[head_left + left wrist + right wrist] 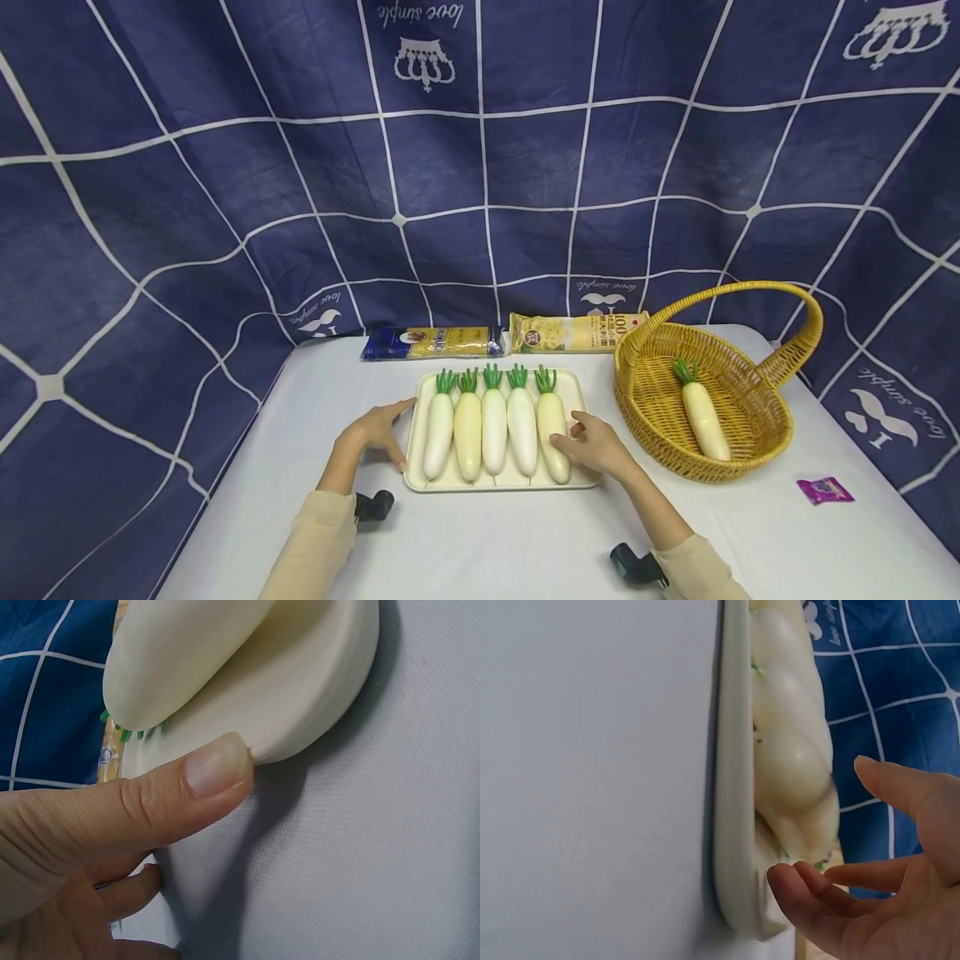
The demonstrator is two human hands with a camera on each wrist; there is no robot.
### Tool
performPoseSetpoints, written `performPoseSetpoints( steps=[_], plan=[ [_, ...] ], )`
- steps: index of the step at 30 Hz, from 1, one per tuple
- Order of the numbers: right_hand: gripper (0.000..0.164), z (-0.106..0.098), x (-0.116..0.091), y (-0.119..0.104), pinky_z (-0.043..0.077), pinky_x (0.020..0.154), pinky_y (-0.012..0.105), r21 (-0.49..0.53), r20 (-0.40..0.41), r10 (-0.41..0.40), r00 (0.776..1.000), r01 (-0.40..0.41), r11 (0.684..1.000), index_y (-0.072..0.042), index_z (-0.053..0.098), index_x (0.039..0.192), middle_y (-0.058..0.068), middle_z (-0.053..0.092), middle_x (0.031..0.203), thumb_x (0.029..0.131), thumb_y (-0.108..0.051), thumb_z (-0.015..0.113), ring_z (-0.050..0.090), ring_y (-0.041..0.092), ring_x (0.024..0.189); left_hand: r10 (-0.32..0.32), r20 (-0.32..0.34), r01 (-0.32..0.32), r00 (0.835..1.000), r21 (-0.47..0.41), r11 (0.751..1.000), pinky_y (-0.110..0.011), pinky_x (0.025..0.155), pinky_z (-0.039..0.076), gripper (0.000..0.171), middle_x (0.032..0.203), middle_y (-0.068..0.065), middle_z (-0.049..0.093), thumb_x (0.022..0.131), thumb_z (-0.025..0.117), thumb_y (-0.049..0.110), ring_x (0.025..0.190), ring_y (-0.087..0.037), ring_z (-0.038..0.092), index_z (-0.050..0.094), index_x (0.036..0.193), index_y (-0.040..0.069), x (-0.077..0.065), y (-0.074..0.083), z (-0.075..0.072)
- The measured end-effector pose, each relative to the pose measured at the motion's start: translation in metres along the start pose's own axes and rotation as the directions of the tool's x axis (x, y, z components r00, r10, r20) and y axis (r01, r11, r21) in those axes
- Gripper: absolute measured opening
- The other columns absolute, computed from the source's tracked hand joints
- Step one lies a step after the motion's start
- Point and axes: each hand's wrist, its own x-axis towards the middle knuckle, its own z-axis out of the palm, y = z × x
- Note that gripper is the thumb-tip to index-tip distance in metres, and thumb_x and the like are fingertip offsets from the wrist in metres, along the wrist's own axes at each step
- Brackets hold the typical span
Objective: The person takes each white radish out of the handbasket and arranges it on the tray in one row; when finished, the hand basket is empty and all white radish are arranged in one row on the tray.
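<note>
A cream tray (480, 487) holds several white radishes (493, 433) side by side, their green tops pointing away from me. My left hand (369, 431) is at the tray's left side, with the thumb against or very near the rim in the left wrist view. At the right end, my right hand (596, 446) reaches over the tray edge beside the outermost radish (553, 433). In the right wrist view its thumb stands apart from the fingers, which are close to the tray's corner; whether they touch it I cannot tell. Neither hand grips a radish.
A wicker basket (637, 417) with a tall handle stands to the right, one radish (705, 421) inside. Behind the tray lie a blue-and-yellow pasta packet (433, 342) and a yellow packet (573, 332). A small purple packet (825, 490) lies at the right. A blue curtain (442, 167) hangs behind.
</note>
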Motion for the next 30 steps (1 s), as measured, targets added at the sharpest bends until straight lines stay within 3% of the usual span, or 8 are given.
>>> performPoseSetpoints(
  steps=[8, 17, 24, 30],
  plan=[
    [0.065, -0.023, -0.017, -0.003, 0.055, 0.070, 0.035, -0.019, 0.001, -0.129, 0.992, 0.129, 0.991, 0.016, 0.048, 0.127, 0.021, 0.063, 0.104, 0.084, -0.027, 0.070, 0.062, 0.024, 0.087, 0.006, 0.000, -0.006, 1.000, -0.008, 1.000, -0.063, 0.103, 0.031, 0.115, 0.139, -0.027, 0.043, 0.044, 0.092, 0.015, 0.129, -0.047, 0.036, 0.036, 0.144, 0.007, 0.001, 0.000, 0.001],
    [0.056, -0.063, -0.028, -0.003, 0.056, 0.069, 0.028, 0.037, -0.027, -0.315, 0.949, 0.315, 0.948, 0.016, 0.048, 0.125, 0.021, 0.063, 0.099, 0.086, -0.018, 0.068, 0.063, 0.022, 0.083, 0.009, 0.004, -0.009, 1.000, -0.010, 1.000, -0.063, 0.103, 0.032, 0.116, 0.140, -0.027, 0.042, 0.043, 0.092, 0.015, 0.129, -0.047, 0.036, 0.036, 0.144, 0.007, 0.002, 0.000, 0.001],
    [0.051, -0.094, -0.031, 0.003, 0.055, 0.069, 0.027, -0.009, -0.094, -0.314, 0.945, 0.314, 0.949, 0.014, 0.051, 0.124, 0.012, 0.066, 0.095, 0.086, -0.017, 0.067, 0.063, 0.020, 0.083, 0.006, 0.002, -0.006, 1.000, -0.012, 1.000, -0.060, 0.104, 0.033, 0.116, 0.140, -0.027, 0.042, 0.043, 0.092, 0.015, 0.129, -0.045, 0.038, 0.036, 0.145, 0.007, 0.001, -0.001, 0.001],
    [0.054, -0.124, -0.031, 0.006, 0.054, 0.069, 0.025, -0.018, -0.077, -0.288, 0.954, 0.288, 0.958, 0.017, 0.048, 0.124, 0.018, 0.066, 0.098, 0.087, -0.017, 0.066, 0.064, 0.027, 0.087, 0.001, 0.003, -0.001, 1.000, -0.010, 1.000, -0.061, 0.103, 0.034, 0.116, 0.140, -0.027, 0.042, 0.043, 0.092, 0.015, 0.129, -0.045, 0.038, 0.036, 0.144, 0.007, 0.000, 0.000, 0.001]
  ],
)
